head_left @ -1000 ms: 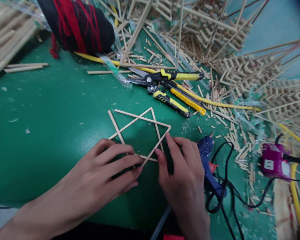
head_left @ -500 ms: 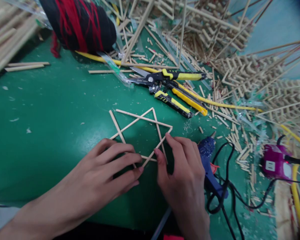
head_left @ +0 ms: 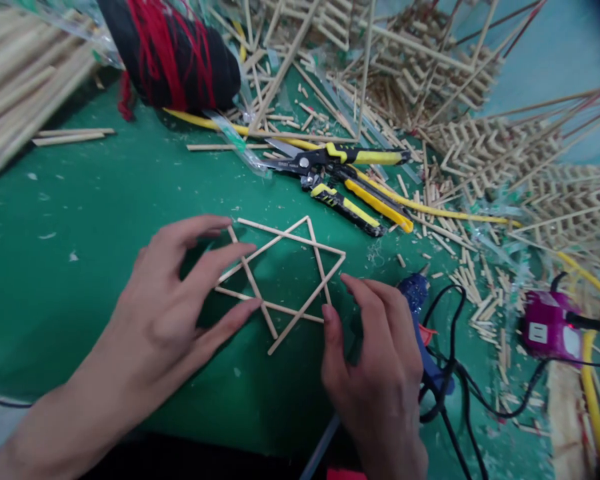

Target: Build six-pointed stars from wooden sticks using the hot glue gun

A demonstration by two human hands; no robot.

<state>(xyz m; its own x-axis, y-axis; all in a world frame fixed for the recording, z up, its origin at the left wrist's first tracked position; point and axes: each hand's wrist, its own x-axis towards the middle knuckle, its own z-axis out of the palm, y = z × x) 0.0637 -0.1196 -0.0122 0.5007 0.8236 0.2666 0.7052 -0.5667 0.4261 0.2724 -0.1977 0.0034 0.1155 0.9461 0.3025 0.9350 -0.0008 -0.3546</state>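
The left hand (head_left: pixel 165 303) lies spread and open over the left side of the stick star (head_left: pixel 285 273), fingertips resting on its left points and on the cross stick without closing round anything. The right hand (head_left: pixel 380 360) is also open, its thumb and forefinger touching the star's lower right edge, one just below the right-hand point and one by the end of the cross stick. The star lies flat on the green table (head_left: pixel 105 220), between the two hands.

The work in hand looks like seating the sticks so that the joints set true (any glue at the crossings is too small to see). It is best done with light, even pressure straight down at the crossings, both hands steadying opposite sides, so that no stick slides out of line and the frame stays flat.

Just to the right of the right hand lies a blue glue gun (head_left: pixel 420 320) with its black cord; beyond the star, yellow-handled cutters (head_left: pixel 345 180); further out, heaps of cut sticks and stick frames (head_left: pixel 480 133).

Against the picture of a second ago, the left hand has shifted up from the star's lower tip to its left points, so the lower point now shows bare; the right hand has slid slightly down. The star itself has barely moved.
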